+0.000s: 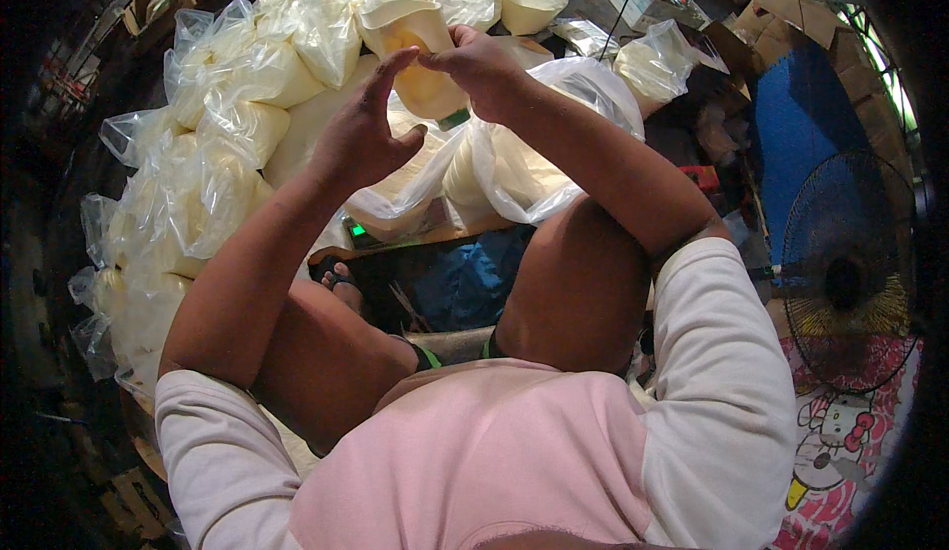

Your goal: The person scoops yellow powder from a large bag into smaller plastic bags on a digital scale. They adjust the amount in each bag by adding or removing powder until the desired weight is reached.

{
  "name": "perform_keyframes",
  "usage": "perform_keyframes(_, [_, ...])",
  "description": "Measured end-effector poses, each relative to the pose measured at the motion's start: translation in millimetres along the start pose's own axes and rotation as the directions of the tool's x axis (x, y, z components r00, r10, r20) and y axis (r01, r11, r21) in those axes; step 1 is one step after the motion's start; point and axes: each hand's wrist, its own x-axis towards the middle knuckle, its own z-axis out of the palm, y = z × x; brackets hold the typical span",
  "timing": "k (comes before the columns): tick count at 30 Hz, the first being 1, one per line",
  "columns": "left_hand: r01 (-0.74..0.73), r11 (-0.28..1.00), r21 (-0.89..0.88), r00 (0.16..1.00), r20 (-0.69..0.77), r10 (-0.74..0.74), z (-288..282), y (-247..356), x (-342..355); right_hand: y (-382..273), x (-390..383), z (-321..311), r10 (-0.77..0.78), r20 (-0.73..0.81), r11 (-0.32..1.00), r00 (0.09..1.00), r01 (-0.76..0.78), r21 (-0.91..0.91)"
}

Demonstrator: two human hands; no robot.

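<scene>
My right hand [479, 66] grips the side of a pale, translucent, cup-shaped plastic container [420, 81], raised with its wide rim away from me. The container shows yellowish-brown patches inside. Beside it, my left hand [366, 135] is open, thumb apart, its fingertips at the container's left side; whether they press on it I cannot tell. Under both hands lies a large open clear plastic bag [504, 169] of cream-coloured powder. A scale with a lit green display [358, 230] shows at that bag's near left edge.
Many filled clear bags [237, 145] are heaped to the left and far side. Another filled bag [654, 64] stands at the far right. On the right are a blue panel [806, 125], a standing fan [845, 283] and cardboard [801, 16]. My legs frame the near side.
</scene>
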Motion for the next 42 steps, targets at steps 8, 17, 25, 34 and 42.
perform_keyframes(8, [0.044, 0.998, 0.054, 0.998, -0.055, -0.041, -3, 3, 3, 4, 3, -3, -0.031, 0.047, 0.998, 0.998, 0.029, 0.047])
perform_keyframes(17, [-0.043, 0.995, 0.087, 0.997, -0.065, 0.048, -10, 8, 3, -1, -2, 2, -0.024, 0.062, 1.0, 0.998, 0.023, 0.008])
perform_keyframes(25, [-0.002, 0.991, 0.133, 1.0, -0.025, 0.005, -14, 9, 5, 0, -3, 3, 0.01, 0.05, 1.0, 0.999, -0.01, 0.004])
perform_keyframes(34, [0.015, 0.993, 0.121, 0.999, 0.032, -0.019, -18, 9, 6, 1, -4, 8, 0.019, 0.025, 1.0, 1.0, -0.02, 0.023])
perform_keyframes(42, [-0.029, 0.987, 0.16, 1.0, 0.002, 0.029, -14, -2, 7, -9, -16, 9, 0.035, 0.09, 0.999, 0.995, -0.038, 0.025])
